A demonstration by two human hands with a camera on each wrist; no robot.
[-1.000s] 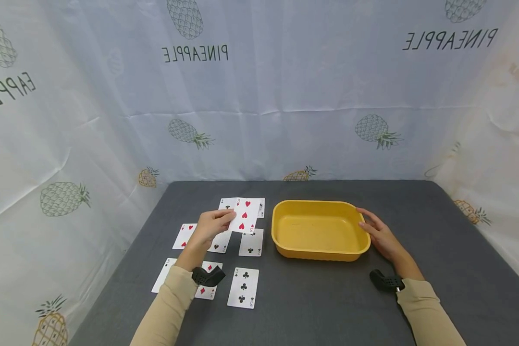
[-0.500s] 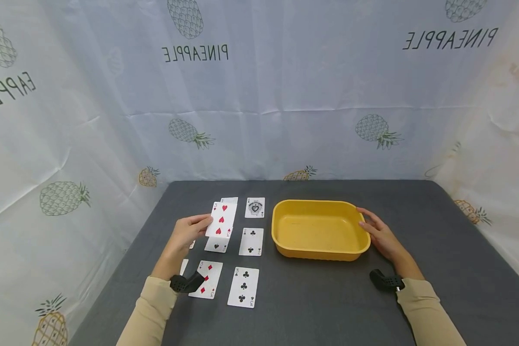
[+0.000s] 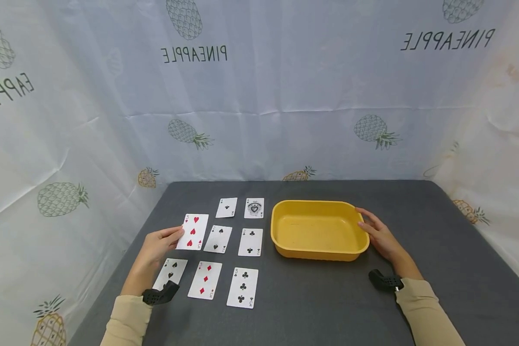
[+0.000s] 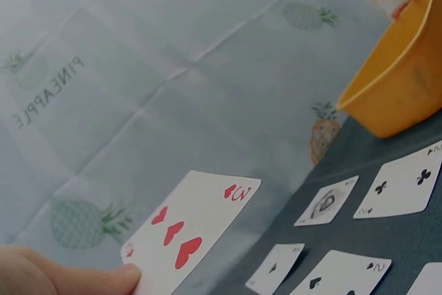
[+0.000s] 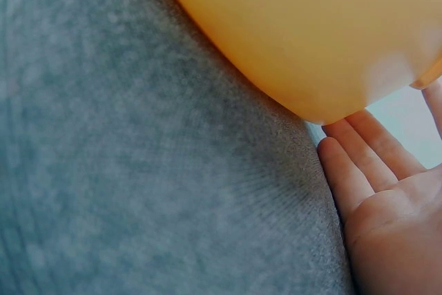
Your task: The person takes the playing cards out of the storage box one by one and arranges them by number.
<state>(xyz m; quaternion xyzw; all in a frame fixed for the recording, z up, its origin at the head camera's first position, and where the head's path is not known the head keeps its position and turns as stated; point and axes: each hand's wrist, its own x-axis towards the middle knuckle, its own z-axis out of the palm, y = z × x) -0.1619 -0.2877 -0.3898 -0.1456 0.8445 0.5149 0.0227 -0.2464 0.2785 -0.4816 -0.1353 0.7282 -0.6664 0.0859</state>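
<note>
My left hand (image 3: 155,247) pinches a three of hearts (image 3: 193,232) by its left edge, face up, at the left of the card layout. Seen from the left wrist, the thumb (image 4: 114,280) lies on that card's corner and the card tilts. On the table beside it is a two of spades (image 3: 218,239); a three of spades (image 3: 171,272) lies just nearer me, partly behind the wrist strap. My right hand (image 3: 382,240) holds the right end of a yellow tub (image 3: 320,255), thumb over the rim and fingers (image 5: 349,170) against the outer wall.
Further cards lie face up: an ace of clubs (image 3: 227,207), an ace of spades (image 3: 254,208), a two of clubs (image 3: 250,242), a three of diamonds (image 3: 205,280) and a three of clubs (image 3: 242,288). Pineapple-print cloth (image 3: 259,86) hangs behind the dark table (image 3: 320,302).
My left hand has carried the three of hearts leftward from over the back cards. It now covers the spot where another heart card showed. The right hand and tub stay put.
</note>
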